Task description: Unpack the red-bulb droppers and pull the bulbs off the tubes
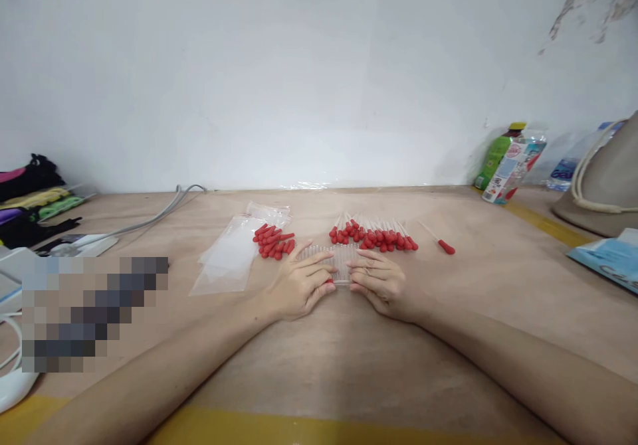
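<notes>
Plywood (349,358) open near left hand (299,287), right hand (381,284); clear tubes (341,258), perhaps, between.

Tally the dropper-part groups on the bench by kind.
Bulb pile: 1
Dropper row: 1
Stray dropper: 1
Tube bunch, touched by left hand and right hand: 1
Bag stack: 1
Total: 5
</notes>
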### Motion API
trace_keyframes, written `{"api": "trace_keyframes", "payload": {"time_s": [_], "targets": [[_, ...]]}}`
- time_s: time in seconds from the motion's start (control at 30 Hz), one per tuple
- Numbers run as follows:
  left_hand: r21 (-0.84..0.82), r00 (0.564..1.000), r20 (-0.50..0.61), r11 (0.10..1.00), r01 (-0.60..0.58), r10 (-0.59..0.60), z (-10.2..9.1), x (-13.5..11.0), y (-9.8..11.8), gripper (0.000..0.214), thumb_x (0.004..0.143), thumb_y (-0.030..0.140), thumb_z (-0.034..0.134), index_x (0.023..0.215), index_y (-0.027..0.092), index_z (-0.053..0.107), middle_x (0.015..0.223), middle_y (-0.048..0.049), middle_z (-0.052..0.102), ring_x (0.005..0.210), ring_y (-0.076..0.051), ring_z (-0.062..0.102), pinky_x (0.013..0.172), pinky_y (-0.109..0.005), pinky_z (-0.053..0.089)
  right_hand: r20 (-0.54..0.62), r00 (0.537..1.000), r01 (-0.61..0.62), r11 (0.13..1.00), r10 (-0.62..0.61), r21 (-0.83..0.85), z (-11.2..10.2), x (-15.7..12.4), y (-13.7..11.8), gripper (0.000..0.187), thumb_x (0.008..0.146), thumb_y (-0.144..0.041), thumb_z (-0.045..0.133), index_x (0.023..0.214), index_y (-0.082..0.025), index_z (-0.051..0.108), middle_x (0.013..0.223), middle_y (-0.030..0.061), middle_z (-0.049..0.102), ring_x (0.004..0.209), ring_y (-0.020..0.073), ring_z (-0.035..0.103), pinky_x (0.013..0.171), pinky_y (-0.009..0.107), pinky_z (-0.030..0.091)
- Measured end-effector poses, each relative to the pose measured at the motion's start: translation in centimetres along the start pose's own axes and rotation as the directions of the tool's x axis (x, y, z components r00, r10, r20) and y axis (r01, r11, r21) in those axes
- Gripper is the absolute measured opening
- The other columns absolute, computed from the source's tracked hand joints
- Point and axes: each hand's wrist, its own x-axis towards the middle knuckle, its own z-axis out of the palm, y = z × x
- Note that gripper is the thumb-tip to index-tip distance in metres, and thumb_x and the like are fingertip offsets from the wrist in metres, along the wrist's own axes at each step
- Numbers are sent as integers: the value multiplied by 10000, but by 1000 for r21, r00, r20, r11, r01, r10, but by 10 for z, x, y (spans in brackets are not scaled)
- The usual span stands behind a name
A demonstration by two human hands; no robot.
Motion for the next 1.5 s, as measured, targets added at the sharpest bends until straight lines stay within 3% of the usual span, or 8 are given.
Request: {"api": "trace_keyframes", "payload": {"time_s": [0.3,0.43,0.63,0.73,0.83,1.17,1.33,1.5], "targets": [[15,1000,-30,1000,7,-7,0,-5,1,156,863,255,463,830,193,602,1006,-7,663,1049,-202,517,966,-400,291,7,1000,28,1000,-28,-2,-5,1,-4,162,811,-118,522,944,-176,594,852,38,683,971,157,592,951,378,433],[0,987,-48,988,155,-155,-8,-14,-16,205,883,242,404,836,188,597,942,-24,654,968,-196,522,890,-391,343,-50,998,-37,998,35,-51,-14,-4,8,161,809,-118,523,935,-165,611,892,59,678,965,174,586,897,373,446],[-73,821,-192,842,535,-538,-20,-21,-64,258,886,281,386,842,181,621,831,-48,533,820,-164,511,749,-310,439,-69,934,-356,895,350,-269,-14,-9,21,155,818,-257,546,905,-218,669,610,-2,612,623,131,505,680,314,369],[-65,765,-190,785,615,-615,-20,-21,-75,241,864,272,409,943,175,615,893,-60,496,858,-175,507,729,-306,454,-47,913,-401,872,405,-280,-7,-6,18,207,836,-238,494,950,-197,661,623,7,601,622,129,478,671,301,327],[-41,748,-169,763,646,-642,-17,-20,-78,233,841,262,438,999,177,586,878,-50,493,814,-167,521,719,-303,461,-62,897,-437,857,438,-271,-3,0,14,224,829,-205,471,959,-182,651,618,7,604,625,131,477,689,302,305],[213,834,-179,807,550,-521,-4,-23,-82,173,807,324,498,761,177,576,744,-42,563,770,-200,498,747,-345,411,-90,894,-444,846,438,-295,7,4,11,186,795,-182,485,810,-196,670,586,0,603,618,128,482,706,311,274],[257,839,-252,802,539,-483,-7,-20,-72,238,810,385,503,838,178,618,839,-56,576,821,-205,495,767,-353,392,63,904,-389,876,422,-285,2,10,7,198,811,-319,514,845,-196,666,666,15,605,681,143,474,711,320,268],[285,891,-199,846,451,-408,-7,-8,-55,207,806,374,513,823,198,621,900,-53,586,875,-217,482,760,-359,364,198,886,-368,896,419,-251,-5,14,4,408,752,-537,541,927,-186,654,724,34,577,741,166,462,734,331,270]]}}
